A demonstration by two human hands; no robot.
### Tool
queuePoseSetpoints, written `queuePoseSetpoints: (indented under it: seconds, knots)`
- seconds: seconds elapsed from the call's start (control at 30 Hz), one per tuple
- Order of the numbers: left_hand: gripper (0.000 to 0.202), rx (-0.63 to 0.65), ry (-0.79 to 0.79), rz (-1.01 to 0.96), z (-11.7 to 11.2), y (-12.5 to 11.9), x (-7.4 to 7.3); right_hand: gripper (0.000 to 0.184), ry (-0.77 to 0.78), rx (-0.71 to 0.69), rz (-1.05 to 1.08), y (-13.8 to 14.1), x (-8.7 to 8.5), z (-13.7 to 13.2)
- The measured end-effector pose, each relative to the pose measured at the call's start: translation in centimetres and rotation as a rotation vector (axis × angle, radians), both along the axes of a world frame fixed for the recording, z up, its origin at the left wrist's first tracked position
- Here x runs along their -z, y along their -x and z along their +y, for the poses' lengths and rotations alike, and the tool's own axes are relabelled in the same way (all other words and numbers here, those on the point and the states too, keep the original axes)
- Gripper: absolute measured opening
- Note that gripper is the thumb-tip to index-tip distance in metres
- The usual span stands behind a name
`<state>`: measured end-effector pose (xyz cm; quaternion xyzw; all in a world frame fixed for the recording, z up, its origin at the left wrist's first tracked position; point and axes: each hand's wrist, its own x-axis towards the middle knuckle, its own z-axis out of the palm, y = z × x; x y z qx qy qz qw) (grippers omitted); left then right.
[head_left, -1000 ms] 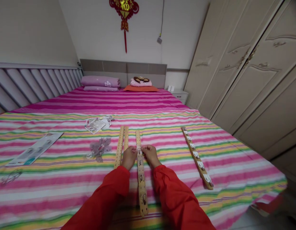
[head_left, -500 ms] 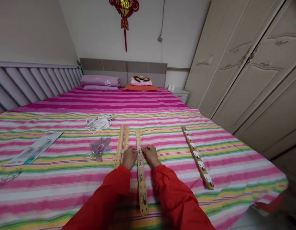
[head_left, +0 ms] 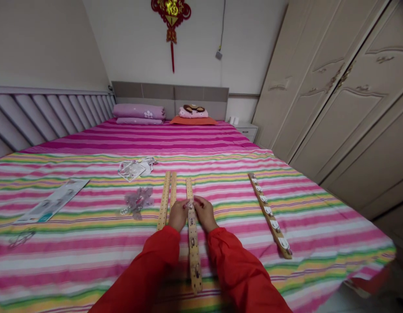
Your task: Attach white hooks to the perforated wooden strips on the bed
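Note:
A long wooden strip with rows of small holes (head_left: 194,256) lies lengthwise in front of me, with several small metal fittings spaced along it. Over its upper part, my left hand (head_left: 178,215) and my right hand (head_left: 204,214) meet from either side. Both have fingers and thumbs closed at a small clear piece with a shiny metal part (head_left: 190,204), pressed against the strip's surface. Fingertips partly cover this piece. Just left of my left hand are two more holed wooden strips (head_left: 163,200), placed side by side. Further left lies a pile of small clear pieces (head_left: 138,202).
To the right, another wooden strip (head_left: 266,212) carries several white fittings. Flat packets (head_left: 136,168), a long package (head_left: 54,202) and thin wire-like loops (head_left: 22,237) lie on the left of the striped bedsheet (head_left: 100,265). A wardrobe (head_left: 345,100) stands beside the bed.
The view has shifted slightly. Both hands stay at the same spot on the strip, with their fingers still closed at the small clear piece.

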<state>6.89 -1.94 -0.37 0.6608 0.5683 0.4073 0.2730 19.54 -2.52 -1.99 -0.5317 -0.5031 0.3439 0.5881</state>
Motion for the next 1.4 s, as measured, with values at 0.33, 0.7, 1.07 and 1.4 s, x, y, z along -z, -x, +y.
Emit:
queuePoseSetpoints:
  seconds: [0.33, 0.7, 1.07, 1.4]
  knots:
    - [0.029, 0.116, 0.027, 0.072, 0.3, 0.2, 0.0, 0.034, -0.013, -0.067, -0.595, -0.5, -0.5, -1.0]
    - [0.021, 0.200, 0.144, -0.096, 1.2, 0.2, -0.1, 0.036, 0.049, -0.137, -0.650, -1.1, -0.3, -0.5]
    - [0.021, 0.178, 0.209, -0.148, 0.9, -0.1, -1.0, 0.035, 0.037, -0.057, -0.321, -0.8, 0.3, -0.9]
    - [0.019, 0.194, 0.268, -0.020, 0.3, -0.2, -1.8, 0.037, 0.095, -0.150, -0.255, -0.4, -0.5, -1.5]
